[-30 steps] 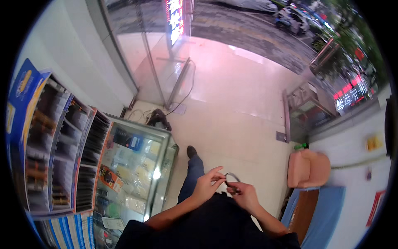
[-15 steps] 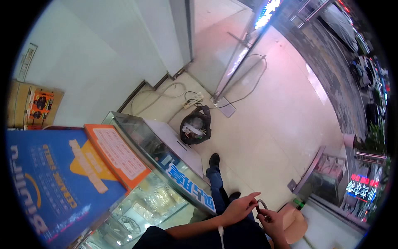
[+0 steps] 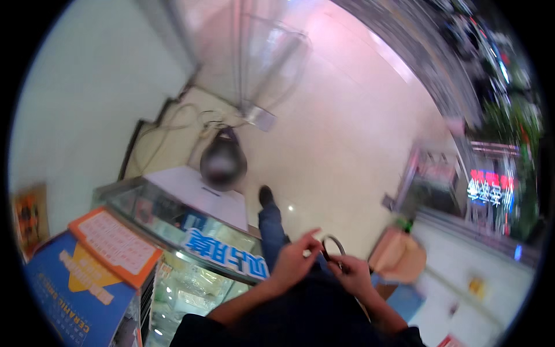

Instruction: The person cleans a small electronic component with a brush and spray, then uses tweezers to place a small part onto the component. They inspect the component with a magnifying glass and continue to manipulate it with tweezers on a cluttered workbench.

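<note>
In front of my dark clothing, my right hand is closed on a thin dark looped band, whose curve rises above the fingers. Whether it is a cable or a strap does not show. Beside the loop, on its left, is my left hand with the index finger reaching toward it. The thumb and other fingers are curled together, and a small pale spot shows between them. Blur hides what it is and whether those fingers touch the loop.
A glass display counter stands at my left, with a blue and orange poster box on it. A black bag and cables lie on the floor ahead. To the right are a tan stool and white counter.
The view has swung toward the right, so counter, bag and floor sit further left. Both hands have shifted left and up in the picture, and the loop now stands out more openly.
</note>
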Demonstrator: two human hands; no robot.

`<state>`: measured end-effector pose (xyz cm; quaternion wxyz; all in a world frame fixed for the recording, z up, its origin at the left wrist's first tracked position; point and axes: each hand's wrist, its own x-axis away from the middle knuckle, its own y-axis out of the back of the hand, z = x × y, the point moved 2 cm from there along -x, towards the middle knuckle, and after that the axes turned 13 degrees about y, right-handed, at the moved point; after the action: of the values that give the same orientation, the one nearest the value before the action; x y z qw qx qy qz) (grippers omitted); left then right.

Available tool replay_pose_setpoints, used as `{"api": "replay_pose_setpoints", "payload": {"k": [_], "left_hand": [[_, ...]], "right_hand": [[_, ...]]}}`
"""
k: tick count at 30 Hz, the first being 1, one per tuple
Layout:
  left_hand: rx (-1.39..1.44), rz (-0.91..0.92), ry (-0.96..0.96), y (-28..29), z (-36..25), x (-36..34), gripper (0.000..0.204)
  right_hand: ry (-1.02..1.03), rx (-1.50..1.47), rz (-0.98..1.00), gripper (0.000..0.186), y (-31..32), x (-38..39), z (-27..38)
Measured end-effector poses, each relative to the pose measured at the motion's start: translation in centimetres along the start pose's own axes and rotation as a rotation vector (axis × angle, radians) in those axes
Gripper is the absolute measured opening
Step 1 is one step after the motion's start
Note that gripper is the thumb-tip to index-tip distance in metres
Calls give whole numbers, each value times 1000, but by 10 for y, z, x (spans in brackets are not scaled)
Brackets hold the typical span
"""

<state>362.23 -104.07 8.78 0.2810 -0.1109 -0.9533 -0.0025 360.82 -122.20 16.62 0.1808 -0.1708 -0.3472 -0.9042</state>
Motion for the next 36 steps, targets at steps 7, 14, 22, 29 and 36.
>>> {"api": "replay_pose_setpoints", "payload": {"k": [7,14,22,29,36], "left_hand": [[-268,379,-215,-92,-45,37,35],[-666,1113,-604,-256,13,193,40],[-995,1860,-599,-392,196,490,39],[-1318,2499,-384,-491,365,721,44],[-1575,3026,-273,-488,536,1014,42]], "right_hand": [[-1,-156,-554,24,5,146,-26],[-351,-303,-1212,20,-123,396,-63],[-778,-475,-1796,17,-353,645,-75],[-978,-624,-2204,17,-489,804,-99],[-1114,-640,-2649,19,-648,987,-75]]}}
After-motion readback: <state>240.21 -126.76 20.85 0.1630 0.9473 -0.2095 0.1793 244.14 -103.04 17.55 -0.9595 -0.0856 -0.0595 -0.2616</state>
